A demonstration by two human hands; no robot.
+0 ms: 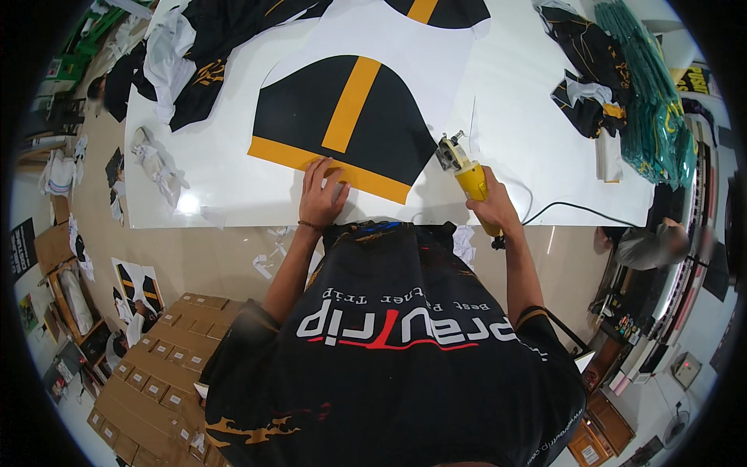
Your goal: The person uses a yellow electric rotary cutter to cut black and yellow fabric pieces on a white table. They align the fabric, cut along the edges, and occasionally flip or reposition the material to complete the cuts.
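Left hand (pixel 321 201) apparently flat on black panel (pixel 342 124), right hand (pixel 495 205) around yellow cutter (pixel 471 180) alongside

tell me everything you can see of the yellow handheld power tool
The yellow, cylindrical handheld power tool has a plastic-looking body and a silvery metal head. The right hand grips its body. It slants, head toward the upper left, beside the black panel with orange bands, at the near edge of the white table. Whether it runs is unclear.

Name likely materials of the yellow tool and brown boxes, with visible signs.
Yellow tool: body probably hard plastic, smooth with a slight sheen; front end seems metal, grey and glinting. Brown boxes: likely cardboard, matt, with flat faces and crisp edges.
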